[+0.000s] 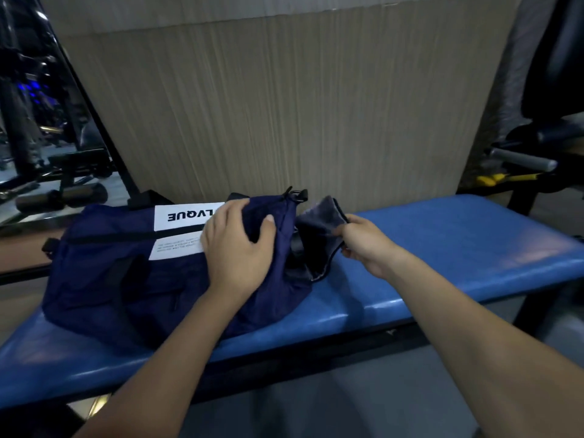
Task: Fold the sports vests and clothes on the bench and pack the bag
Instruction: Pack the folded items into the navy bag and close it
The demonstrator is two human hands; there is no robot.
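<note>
a navy bag (pixel 126 273) lies on its side on the left half of a blue padded bench (pixel 442 245), its long body running left to right, with a white label panel (pixel 180 229) across its top showing upside-down black letters. a black strap (pixel 132 237) runs along the top of the bag through that label, and a black buckle (pixel 297 195) sits at the far right end of the bag

the left hand (pixel 237 245) rests on the upper right part of the bag, fingers curled over the far edge of the navy fabric and thumb spread out to the right, gripping a fold of the bag's cloth. part of the label is covered by this hand

the right hand (pixel 363 241) is just right of the bag's end, its fingers closed in a pinch on the edge of a dark grey garment (pixel 319 222). the garment stands up from the bag's right end, with its lower part tucked against or into the opening there; whether it is inside the bag cannot be told. its dark hem trails down to the bench beside the bag

behind the bench stands a pale wood-grain wall panel (pixel 284 105). to the far left a mirror (pixel 41 121) reflects dark gym equipment, and at the far right stands a black machine frame (pixel 537 137) with a grey handle (pixel 521 159) and a yellow part (pixel 493 178) below it
</note>
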